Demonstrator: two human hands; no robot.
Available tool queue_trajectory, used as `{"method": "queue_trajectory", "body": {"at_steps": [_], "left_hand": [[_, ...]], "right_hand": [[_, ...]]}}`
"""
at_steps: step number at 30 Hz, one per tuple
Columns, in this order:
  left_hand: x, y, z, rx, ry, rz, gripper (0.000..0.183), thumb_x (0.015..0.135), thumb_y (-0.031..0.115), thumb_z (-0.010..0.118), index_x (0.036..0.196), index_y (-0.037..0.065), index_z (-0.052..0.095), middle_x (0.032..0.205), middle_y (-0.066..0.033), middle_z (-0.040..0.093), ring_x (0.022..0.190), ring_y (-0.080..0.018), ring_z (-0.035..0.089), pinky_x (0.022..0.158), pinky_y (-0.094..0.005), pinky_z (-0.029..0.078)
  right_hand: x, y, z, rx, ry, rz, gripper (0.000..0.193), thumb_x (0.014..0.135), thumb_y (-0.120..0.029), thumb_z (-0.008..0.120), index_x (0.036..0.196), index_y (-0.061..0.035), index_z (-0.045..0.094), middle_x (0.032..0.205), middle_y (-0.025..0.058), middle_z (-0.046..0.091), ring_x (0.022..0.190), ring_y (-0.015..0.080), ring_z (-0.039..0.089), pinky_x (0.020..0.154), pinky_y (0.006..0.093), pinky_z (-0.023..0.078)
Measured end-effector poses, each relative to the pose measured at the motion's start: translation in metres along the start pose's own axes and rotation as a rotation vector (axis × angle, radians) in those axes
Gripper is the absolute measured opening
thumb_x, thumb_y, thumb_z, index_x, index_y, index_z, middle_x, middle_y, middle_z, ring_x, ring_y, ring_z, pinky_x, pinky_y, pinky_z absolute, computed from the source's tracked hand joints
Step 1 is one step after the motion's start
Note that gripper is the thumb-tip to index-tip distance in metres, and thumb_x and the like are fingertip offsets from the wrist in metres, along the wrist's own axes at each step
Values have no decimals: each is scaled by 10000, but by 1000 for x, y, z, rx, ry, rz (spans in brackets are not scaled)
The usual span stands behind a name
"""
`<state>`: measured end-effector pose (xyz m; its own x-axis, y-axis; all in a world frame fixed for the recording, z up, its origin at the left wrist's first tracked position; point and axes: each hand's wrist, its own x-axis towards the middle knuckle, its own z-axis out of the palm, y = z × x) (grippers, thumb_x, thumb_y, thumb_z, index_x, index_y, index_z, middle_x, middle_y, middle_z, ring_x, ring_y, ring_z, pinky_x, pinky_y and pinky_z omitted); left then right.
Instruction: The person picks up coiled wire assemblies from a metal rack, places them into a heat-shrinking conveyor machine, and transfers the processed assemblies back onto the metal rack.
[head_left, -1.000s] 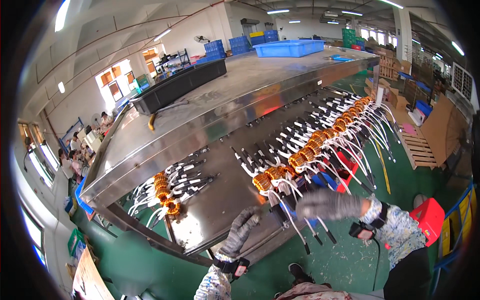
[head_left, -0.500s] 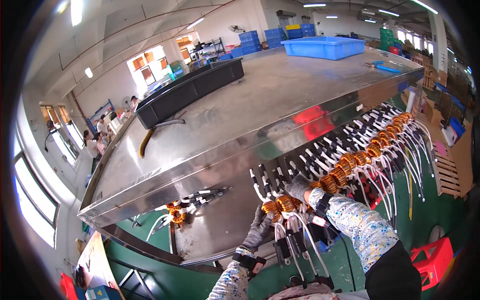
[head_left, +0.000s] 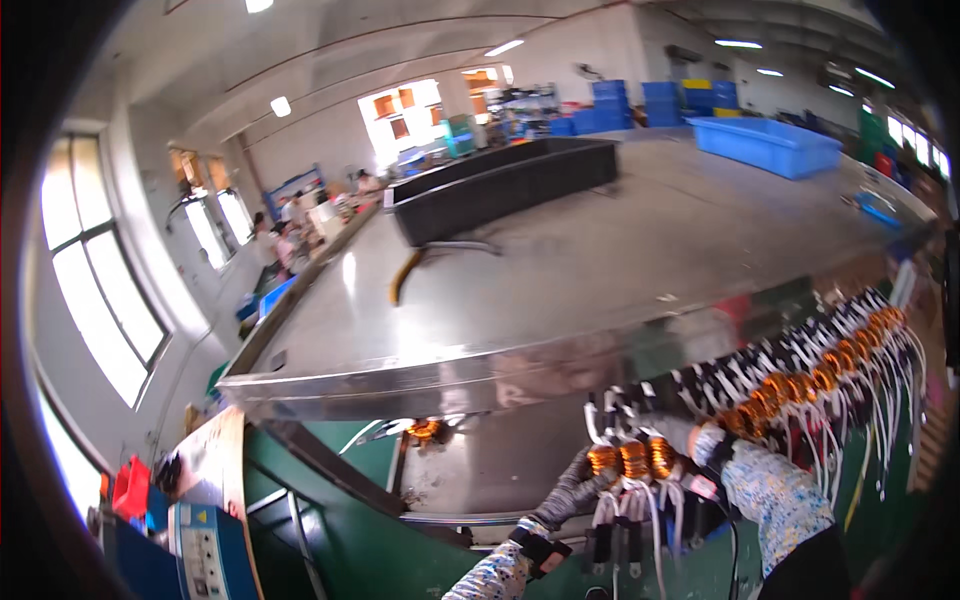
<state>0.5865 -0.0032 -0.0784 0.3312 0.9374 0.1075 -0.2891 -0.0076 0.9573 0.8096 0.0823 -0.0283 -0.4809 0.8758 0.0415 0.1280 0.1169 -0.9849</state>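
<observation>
My left hand, in a grey glove, is closed against the leftmost of three copper-wound ring coils hanging at the table's near side. My right hand, gloved too, reaches behind the right end of this group; its fingers are blurred and partly hidden. White leads with black sleeves stick up behind the coils and hang below them. Farther right, a long row of similar coils runs along the table edge. One more coil lies on the lower shelf at the left.
The metal table carries a long black bin, a blue tray, a tool with a curved yellow handle and a blue-handled tool. A blue machine box stands at lower left. People sit far left.
My view has turned left, so the table and bins sit farther right in the picture. The gap between the three coils and the long row looks wider, with my right hand in it.
</observation>
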Motion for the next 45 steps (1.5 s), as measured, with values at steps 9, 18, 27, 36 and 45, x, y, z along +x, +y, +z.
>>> {"method": "queue_trajectory", "body": {"at_steps": [9,18,27,36,45], "left_hand": [[-14,23,12,61,51,71,675,728,84,701,1272,86,301,1118,-51,491,1016,-136,476,890,-304,420],[-56,164,46,517,106,221,730,689,191,722,1269,49,302,1143,-108,467,1068,-182,446,927,-309,369],[-181,180,12,823,335,506,687,624,143,694,1234,36,396,1099,-156,516,1028,-267,505,910,-342,391],[-486,204,35,1003,689,263,638,627,52,658,1218,32,418,1066,-132,520,985,-222,516,883,-317,408],[-749,193,119,888,1293,159,647,643,4,673,1226,7,392,1073,-91,513,994,-144,490,886,-288,401]], "right_hand": [[-12,-75,39,684,-244,786,201,815,-209,555,938,-50,574,801,44,600,662,142,565,560,249,478],[-45,-129,54,684,-427,398,382,771,-350,543,926,-2,566,783,64,593,626,145,570,533,238,481],[-125,-141,216,944,-17,-111,403,736,-208,614,1089,-41,514,995,62,572,909,200,556,805,345,461],[-253,-142,440,961,-192,-87,146,693,-32,561,830,-79,536,816,-10,540,704,99,519,601,249,442],[-391,-176,615,925,-852,355,118,728,-47,635,839,-47,594,795,15,595,718,120,570,658,242,478]]}}
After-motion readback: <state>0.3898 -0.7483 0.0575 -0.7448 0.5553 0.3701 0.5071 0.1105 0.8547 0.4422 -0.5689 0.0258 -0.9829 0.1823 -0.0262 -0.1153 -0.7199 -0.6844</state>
